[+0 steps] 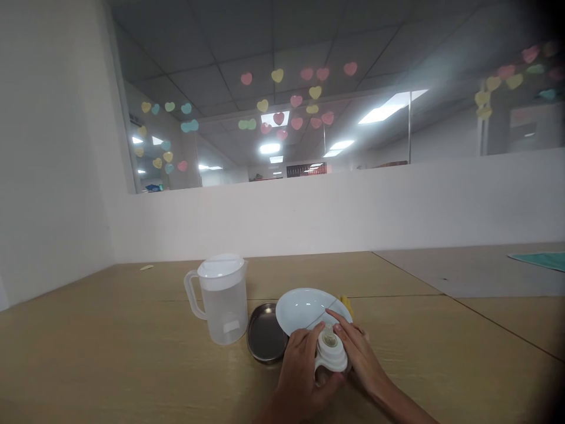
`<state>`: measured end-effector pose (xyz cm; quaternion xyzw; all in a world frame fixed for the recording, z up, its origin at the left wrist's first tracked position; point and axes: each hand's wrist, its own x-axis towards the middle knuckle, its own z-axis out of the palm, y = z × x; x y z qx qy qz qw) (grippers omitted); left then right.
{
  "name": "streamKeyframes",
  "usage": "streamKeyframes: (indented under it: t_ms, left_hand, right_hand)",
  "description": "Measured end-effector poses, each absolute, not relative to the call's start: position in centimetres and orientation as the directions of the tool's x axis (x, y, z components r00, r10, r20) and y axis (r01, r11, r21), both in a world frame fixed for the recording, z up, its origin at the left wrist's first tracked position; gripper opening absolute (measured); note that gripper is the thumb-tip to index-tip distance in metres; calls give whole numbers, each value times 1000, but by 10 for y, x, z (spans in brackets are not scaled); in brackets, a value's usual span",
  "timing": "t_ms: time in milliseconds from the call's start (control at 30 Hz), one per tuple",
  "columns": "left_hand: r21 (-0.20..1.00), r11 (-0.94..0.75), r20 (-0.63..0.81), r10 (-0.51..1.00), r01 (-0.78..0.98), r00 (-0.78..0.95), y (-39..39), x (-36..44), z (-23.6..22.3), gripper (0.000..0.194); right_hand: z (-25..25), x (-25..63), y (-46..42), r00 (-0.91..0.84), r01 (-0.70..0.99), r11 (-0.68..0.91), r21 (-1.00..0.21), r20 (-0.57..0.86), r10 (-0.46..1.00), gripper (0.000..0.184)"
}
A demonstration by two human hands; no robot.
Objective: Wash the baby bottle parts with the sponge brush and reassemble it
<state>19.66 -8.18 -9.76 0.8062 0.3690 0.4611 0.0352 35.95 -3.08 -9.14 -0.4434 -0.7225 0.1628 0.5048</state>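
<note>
Left hand (301, 368) and right hand (362, 360) are together, clamped on opposite sides of a white container (334, 359), just before the white bowl (295, 306) at the bench (176, 365). Its narrow end points up and away, bowlward, long axis seemingly near upright. Leftward I see a metal dish (266, 337), then a pitcher (226, 309).

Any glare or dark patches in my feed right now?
Head view: ceiling lights flare in the window; head view: small reflections on the bowl; head view: black corners at right; head view: left hand and right hand clear of both.
</note>
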Motion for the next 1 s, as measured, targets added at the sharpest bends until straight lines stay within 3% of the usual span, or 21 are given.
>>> streamKeyframes:
  t_ms: [167,300,467,600,700,900,1000]
  left_hand:
    - [465,-676,695,679,572,237,-83,199,-100,78]
    - [535,-658,658,718,530,227,-82,201,-102,64]
    - [663,-649,583,760,374,286,-82,198,-99,72]
    - [708,-613,537,790,351,296,-83,196,-92,82]
    - [685,-619,550,785,384,285,-83,195,-90,83]
    - [616,-652,596,753,443,280,-82,196,-96,86]
    - [602,-647,593,755,467,282,-81,197,-98,84]
  right_hand:
    - [-83,357,-45,-204,425,683,-594,672,712,44]
    - [-78,348,-55,-299,406,751,-521,701,648,35]
    - [-75,348,-53,-312,281,679,-678,605,733,27]
    - [-79,354,-49,-315,67,572,-817,527,789,37]
    - [-83,357,-43,-265,-70,520,-851,518,813,53]
    - [-84,368,-22,114,99,509,-855,518,848,41]
    - [-87,368,-29,0,162,641,-750,650,760,46]
